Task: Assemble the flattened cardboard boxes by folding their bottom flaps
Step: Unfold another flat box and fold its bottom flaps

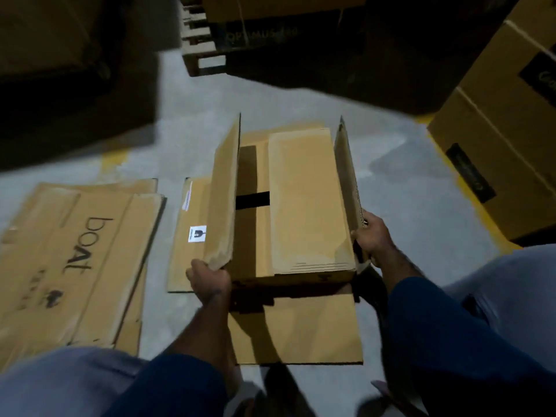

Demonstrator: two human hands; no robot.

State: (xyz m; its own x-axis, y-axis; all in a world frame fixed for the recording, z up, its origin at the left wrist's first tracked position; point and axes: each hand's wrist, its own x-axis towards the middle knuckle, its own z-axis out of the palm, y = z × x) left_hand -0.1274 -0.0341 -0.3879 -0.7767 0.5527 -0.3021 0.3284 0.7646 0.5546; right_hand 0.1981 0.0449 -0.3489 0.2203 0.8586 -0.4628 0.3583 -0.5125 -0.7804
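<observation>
Head view, looking down at a grey concrete floor (192, 115) in a dim warehouse. Near the middle of the floor stood the opened box (301, 275), bottom side up, resting on a flat cardboard sheet (296, 329) that reached toward the near edge of the view. One inner flap (304, 200) lay folded flat across the opening. Beside it was a dark gap crossed by a strip of black tape (252, 200).

The two long flaps stood upright. The left hand (209, 278) gripped the near corner of the left flap (224, 200), fingers curled round its crumpled edge. The right hand (373, 236) clasped the near end of the right flap (346, 182).

To the left lay a stack of flattened boxes (78, 251) printed "boat". Another flat box (188, 236) with a white label lay partly under the opened one. Stacked cartons (496, 139) stood at the right edge and a pallet (198, 43) at the far edge.

Likely risks: both hands held only the near ends, so the far ends could lag and the flaps close crooked. The already soft left corner could crease off its fold line. Pressing down might slide the box on the smooth sheet beneath, or push the inner flap into the gap.
</observation>
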